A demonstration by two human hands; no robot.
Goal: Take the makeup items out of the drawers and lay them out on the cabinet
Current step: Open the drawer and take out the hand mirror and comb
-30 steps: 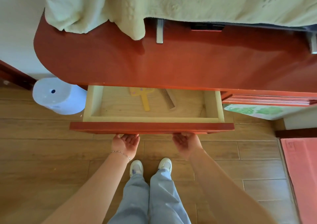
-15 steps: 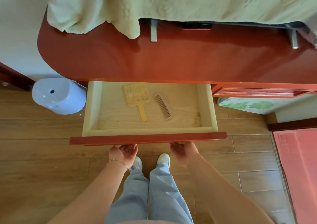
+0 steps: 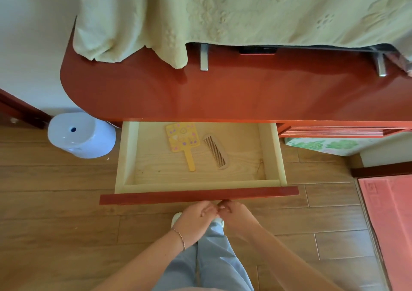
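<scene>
The light wooden drawer (image 3: 127,156) stands pulled out under the red cabinet top (image 3: 245,94). Inside lie a yellow hand mirror (image 3: 182,140) with stickers, handle towards me, and a brown comb (image 3: 215,151) just to its right. My left hand (image 3: 196,221) and my right hand (image 3: 236,219) are close together just below the middle of the drawer's red front (image 3: 156,198). Their fingertips nearly touch each other. Neither hand holds anything, and the fingers are loosely curled.
A pale green towel (image 3: 223,11) covers the back of the cabinet, with two metal feet (image 3: 204,56) of a hidden device sticking out. A white-blue bin (image 3: 80,134) stands on the floor at left. A second drawer front (image 3: 334,132) and a red mat (image 3: 390,223) are at right.
The drawer has come further out, showing the whole mirror and comb. Both hands have let go of the drawer front and moved together towards its middle.
</scene>
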